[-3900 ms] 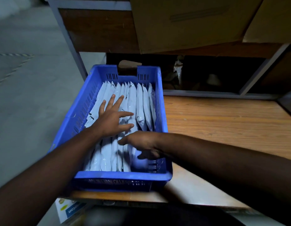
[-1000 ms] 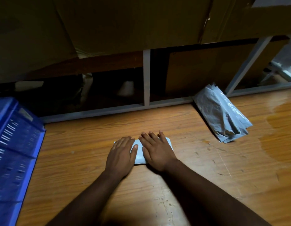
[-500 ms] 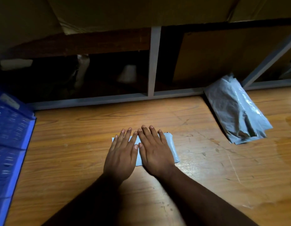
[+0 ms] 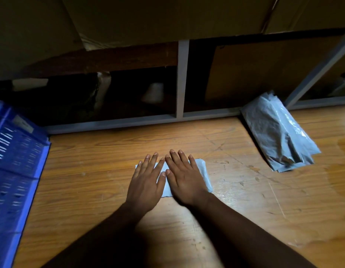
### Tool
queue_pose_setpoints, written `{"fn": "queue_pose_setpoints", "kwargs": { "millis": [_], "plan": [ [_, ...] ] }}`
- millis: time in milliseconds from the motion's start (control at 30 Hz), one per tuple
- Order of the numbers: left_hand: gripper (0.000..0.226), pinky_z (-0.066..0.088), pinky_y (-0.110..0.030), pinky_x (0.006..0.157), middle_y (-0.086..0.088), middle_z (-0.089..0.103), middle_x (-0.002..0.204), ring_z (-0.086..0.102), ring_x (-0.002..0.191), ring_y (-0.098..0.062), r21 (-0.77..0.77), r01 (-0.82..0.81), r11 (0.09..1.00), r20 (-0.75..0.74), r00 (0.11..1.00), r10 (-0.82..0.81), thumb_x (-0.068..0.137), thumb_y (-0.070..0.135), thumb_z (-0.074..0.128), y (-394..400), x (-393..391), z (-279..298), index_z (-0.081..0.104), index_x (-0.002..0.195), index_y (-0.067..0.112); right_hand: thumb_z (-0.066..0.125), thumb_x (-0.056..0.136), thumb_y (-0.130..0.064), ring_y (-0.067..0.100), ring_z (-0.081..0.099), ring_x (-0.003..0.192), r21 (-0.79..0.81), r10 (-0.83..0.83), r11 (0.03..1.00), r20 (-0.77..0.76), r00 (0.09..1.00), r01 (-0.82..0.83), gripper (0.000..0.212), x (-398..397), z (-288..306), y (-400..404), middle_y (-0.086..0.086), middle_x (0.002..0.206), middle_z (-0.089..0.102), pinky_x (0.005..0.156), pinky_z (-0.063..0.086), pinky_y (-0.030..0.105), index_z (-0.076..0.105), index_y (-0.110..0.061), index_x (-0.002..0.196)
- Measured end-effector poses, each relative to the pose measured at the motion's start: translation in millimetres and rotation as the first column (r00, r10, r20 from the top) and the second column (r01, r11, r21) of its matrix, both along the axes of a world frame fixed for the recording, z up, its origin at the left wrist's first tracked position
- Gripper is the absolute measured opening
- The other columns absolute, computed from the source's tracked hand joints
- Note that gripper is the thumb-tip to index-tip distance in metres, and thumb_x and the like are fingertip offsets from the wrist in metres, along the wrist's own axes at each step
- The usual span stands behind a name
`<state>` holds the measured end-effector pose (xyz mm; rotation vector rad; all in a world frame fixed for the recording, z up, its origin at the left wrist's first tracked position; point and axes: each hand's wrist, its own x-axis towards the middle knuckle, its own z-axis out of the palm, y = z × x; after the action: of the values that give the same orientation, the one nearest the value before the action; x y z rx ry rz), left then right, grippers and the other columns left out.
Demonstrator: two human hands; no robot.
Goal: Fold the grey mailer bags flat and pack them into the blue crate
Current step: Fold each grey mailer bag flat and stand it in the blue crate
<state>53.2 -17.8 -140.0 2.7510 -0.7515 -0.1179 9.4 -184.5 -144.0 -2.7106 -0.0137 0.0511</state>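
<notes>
A folded grey mailer bag [image 4: 203, 174] lies flat on the wooden table [image 4: 90, 171] in the middle of the view. My left hand [image 4: 147, 182] and my right hand [image 4: 184, 176] press down on it side by side, palms flat and fingers straight, covering most of it. A pile of unfolded grey mailer bags [image 4: 278, 132] lies at the back right of the table. The blue crate [image 4: 15, 171] stands at the left edge, and only its slatted side wall shows; its inside is out of sight.
A grey metal shelf frame [image 4: 182, 78] runs along the back of the table, with dark compartments behind it. Large cardboard boxes [image 4: 167, 16] hang over the frame above. A shiny patch marks the table at the far right.
Earlier both hands were in the crate among packed bags. Since then the view has turned right to the table, and in the last second the hands have kept pressing the folded bag, fingers spreading slightly.
</notes>
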Motion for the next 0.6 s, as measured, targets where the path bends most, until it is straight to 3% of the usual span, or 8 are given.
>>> {"fn": "queue_pose_setpoints", "kwargs": {
  "millis": [167,433,600],
  "plan": [
    [0.066,0.012,-0.037,0.128,0.001,0.025,0.167,0.017,0.156,-0.015,-0.036,0.029,0.999,0.012,1.000,-0.029,0.104,0.042,0.011,-5.2,8.9,0.1,0.037,0.158,0.013,0.020,0.110,-0.039,0.023,0.019,0.158,-0.054,0.013,0.998,0.052,0.999,-0.010,0.058,-1.8,-0.2,1.2,0.002,0.169,0.027,0.128,0.006,0.049,0.034,-0.016,0.161],
    [0.057,0.021,-0.045,0.126,-0.008,0.024,0.168,0.016,0.157,-0.022,0.027,0.044,0.999,0.081,0.996,-0.046,0.108,0.031,0.020,-7.9,4.5,-10.9,0.032,0.158,0.007,0.020,0.110,-0.037,0.026,0.009,0.159,-0.112,-0.003,0.994,0.052,0.999,0.009,0.058,-3.9,-7.6,6.4,0.005,0.172,0.017,0.128,0.010,0.050,0.023,-0.017,0.164],
    [0.061,0.013,-0.041,0.128,-0.006,0.017,0.170,0.011,0.158,-0.019,0.065,0.048,0.997,0.063,0.997,-0.053,0.108,0.036,0.015,-5.7,6.8,-13.1,0.029,0.160,0.008,0.016,0.110,-0.039,0.024,0.005,0.160,-0.100,0.021,0.995,0.016,1.000,-0.019,0.058,-3.1,-8.9,5.4,0.004,0.172,0.014,0.128,0.009,0.050,0.022,-0.018,0.164]
  ]
}}
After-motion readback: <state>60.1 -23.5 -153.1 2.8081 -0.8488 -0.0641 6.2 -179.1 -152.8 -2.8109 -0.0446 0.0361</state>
